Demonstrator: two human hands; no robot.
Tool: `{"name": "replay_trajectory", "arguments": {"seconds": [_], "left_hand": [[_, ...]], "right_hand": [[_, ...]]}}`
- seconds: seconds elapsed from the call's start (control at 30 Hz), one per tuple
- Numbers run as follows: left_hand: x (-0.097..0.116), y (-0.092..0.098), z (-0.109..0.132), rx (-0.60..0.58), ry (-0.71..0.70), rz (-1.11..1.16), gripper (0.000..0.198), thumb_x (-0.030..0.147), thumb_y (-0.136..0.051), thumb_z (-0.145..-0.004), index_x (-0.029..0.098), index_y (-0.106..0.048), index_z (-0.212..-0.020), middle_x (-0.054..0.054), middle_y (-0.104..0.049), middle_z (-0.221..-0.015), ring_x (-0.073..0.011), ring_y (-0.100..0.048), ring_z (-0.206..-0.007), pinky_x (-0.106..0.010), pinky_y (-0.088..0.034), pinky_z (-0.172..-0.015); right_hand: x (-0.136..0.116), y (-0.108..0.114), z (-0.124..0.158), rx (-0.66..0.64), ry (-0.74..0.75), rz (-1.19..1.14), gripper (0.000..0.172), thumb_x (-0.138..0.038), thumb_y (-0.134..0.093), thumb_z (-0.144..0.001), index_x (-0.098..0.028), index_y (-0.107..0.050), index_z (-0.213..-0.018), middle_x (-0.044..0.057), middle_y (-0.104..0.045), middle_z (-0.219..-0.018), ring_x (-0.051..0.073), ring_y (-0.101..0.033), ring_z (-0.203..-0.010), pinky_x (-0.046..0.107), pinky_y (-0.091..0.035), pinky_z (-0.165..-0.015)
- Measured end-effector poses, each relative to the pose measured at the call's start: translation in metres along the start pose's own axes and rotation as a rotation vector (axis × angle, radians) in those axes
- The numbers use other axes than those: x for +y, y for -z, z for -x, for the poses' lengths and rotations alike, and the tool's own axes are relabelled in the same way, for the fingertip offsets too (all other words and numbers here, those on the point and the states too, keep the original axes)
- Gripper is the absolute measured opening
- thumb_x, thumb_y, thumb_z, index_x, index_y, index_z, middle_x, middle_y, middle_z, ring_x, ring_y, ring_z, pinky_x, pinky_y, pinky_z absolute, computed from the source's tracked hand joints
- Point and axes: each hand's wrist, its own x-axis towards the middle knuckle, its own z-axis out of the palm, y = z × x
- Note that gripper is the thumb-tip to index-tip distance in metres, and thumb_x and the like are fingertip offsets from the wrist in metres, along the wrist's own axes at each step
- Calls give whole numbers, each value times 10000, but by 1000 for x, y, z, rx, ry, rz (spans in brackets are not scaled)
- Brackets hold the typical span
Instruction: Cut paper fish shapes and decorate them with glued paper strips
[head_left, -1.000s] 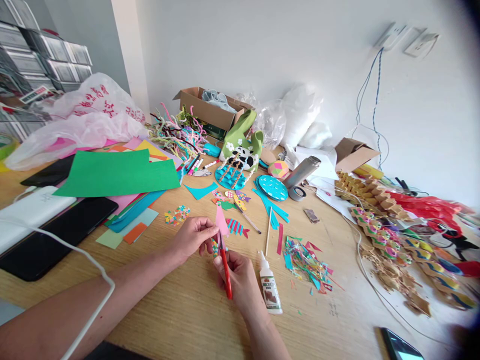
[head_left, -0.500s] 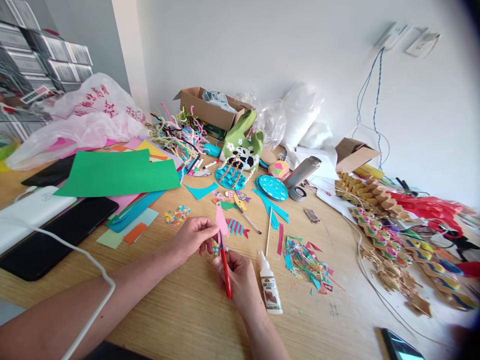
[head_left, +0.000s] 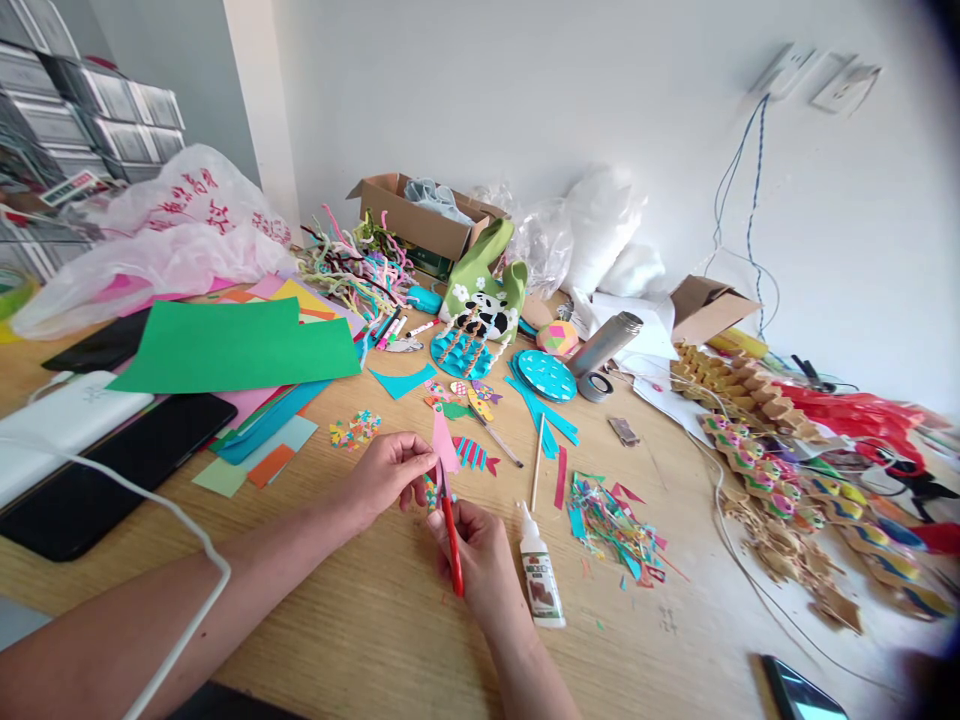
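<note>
My left hand pinches a piece of pink paper at its lower left edge. In my right hand is a pair of red-handled scissors, its blades meeting the pink paper close to my left fingertips. Below the blades a patterned paper piece shows in part, mostly covered by my hands. Just beyond lies a striped paper fish, with several other decorated paper fish behind it. A white glue bottle lies to the right of my right hand.
Paper scraps are heaped at the right, and small confetti bits lie at the left. Green paper tops a stack of coloured sheets. A wooden stick, a pen and a metal flask are farther back. A white cable crosses my left forearm.
Both hands stay almost in place. The pink paper and the scissors shift only very slightly; nothing is let go or picked up.
</note>
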Motion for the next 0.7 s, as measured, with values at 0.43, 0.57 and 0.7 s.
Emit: {"name": "replay_trajectory", "arguments": {"seconds": [0.43, 0.57, 0.7], "left_hand": [[1, 3, -3, 38, 5, 40, 270, 407, -687, -679, 156, -589, -681, 22, -587, -501, -92, -525, -387, -173, -329, -329], [-1, 11, -11, 79, 2, 141, 277, 393, -712, -651, 146, -591, -686, -10, -657, -608, -83, -535, -391, -170, -325, -321], [-1, 16, -15, 84, 50, 199, 278, 372, -738, -623, 140, -598, -686, -11, -661, -606, -83, -546, -393, -167, -321, -319]], "right_hand": [[-12, 7, 4, -112, -53, 40, 494, -633, -645, -725, -190, -457, -610, -33, -498, -445, 82, -407, -383, 201, -252, -382], [-15, 20, 5, -131, -73, -26, 514, -670, -596, -751, -180, -491, -637, -22, -532, -433, 77, -401, -369, 196, -261, -388], [-12, 29, 2, -30, 5, -160, 502, -646, -559, -805, -161, -550, -677, -36, -507, -418, 68, -381, -366, 191, -249, -394]]}}
